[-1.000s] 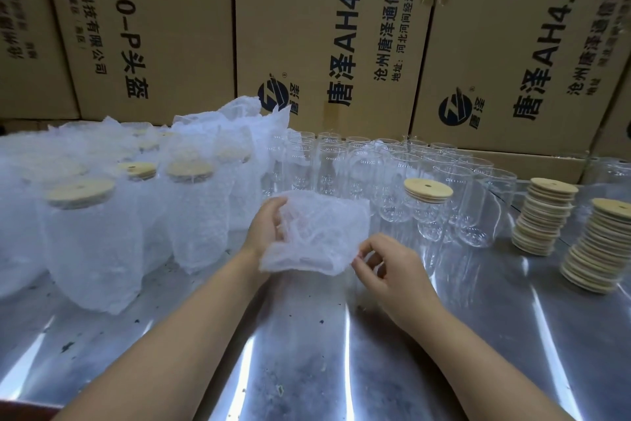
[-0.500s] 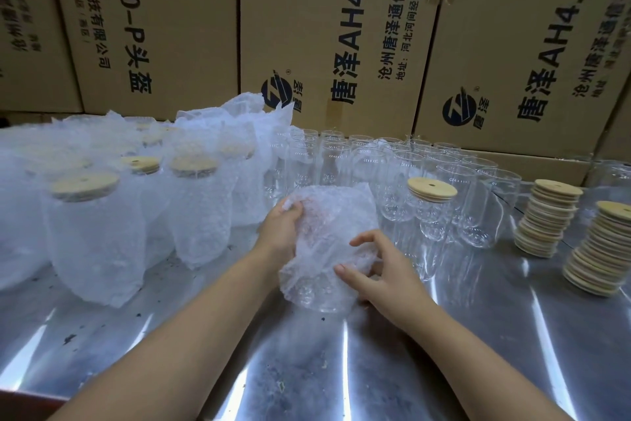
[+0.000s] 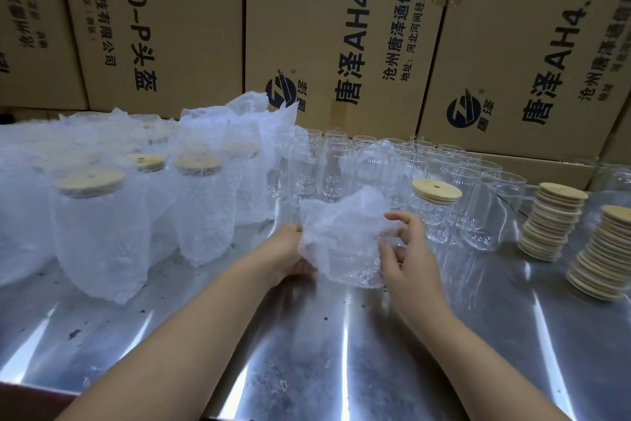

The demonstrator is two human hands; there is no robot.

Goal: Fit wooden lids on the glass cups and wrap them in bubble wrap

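Left hand (image 3: 290,251) grips the left side of the bubble wrap (image 3: 341,229). Right hand (image 3: 408,251) curls round the right edge, thumb on the film, probably drawing it closed round the glass cup (image 3: 358,275) inside, down at the steel table (image 3: 307,345). Lid on it: can't tell. Next lidded cup (image 3: 432,219) waits just right, lid stacks (image 3: 551,226) beyond. Wrapped cups (image 3: 99,226) are parked left, clear of the work.

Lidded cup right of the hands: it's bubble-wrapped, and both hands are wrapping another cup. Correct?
No. In the head view the lidded cup stands bare, with no bubble wrap on it. The rest holds: the left hand and right hand hold bubble wrap round another cup.
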